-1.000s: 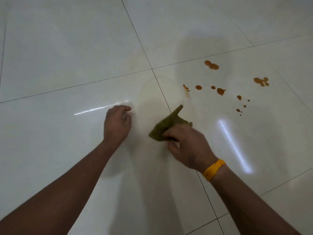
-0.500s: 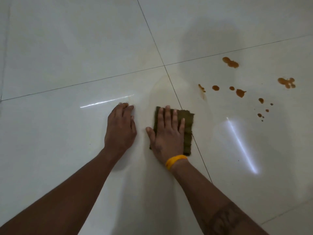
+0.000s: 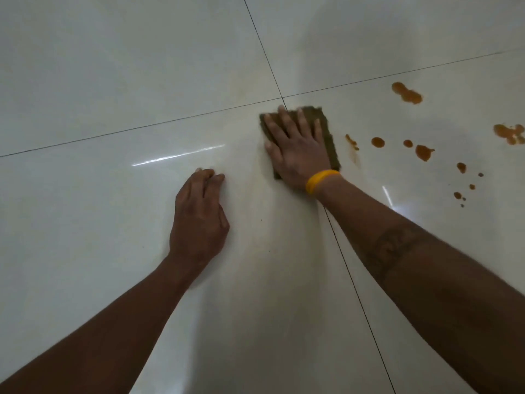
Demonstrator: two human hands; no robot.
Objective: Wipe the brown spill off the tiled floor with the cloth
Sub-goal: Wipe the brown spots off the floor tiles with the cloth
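Note:
A dark green cloth [image 3: 326,129] lies flat on the white tiled floor [image 3: 113,81], just below the crossing of two grout lines. My right hand [image 3: 295,149], with a yellow band at the wrist, presses palm-down on the cloth with fingers spread. Brown spill drops [image 3: 423,152] are scattered to the right of the cloth; the nearest streak [image 3: 351,142] is a short gap from the cloth's right edge. A larger blot [image 3: 406,93] lies further back, another [image 3: 510,133] at the right edge. My left hand [image 3: 199,220] rests on the floor to the left, fingers curled, holding nothing.
Glossy tiles reflect a light streak [image 3: 179,156] left of the cloth. Grout lines [image 3: 355,280] run under my right forearm. A faint wet smear surrounds the cloth.
My right hand first spread the bunched cloth flat under its palm, then pushed it forward up to the grout crossing. The left hand stayed planted on the floor.

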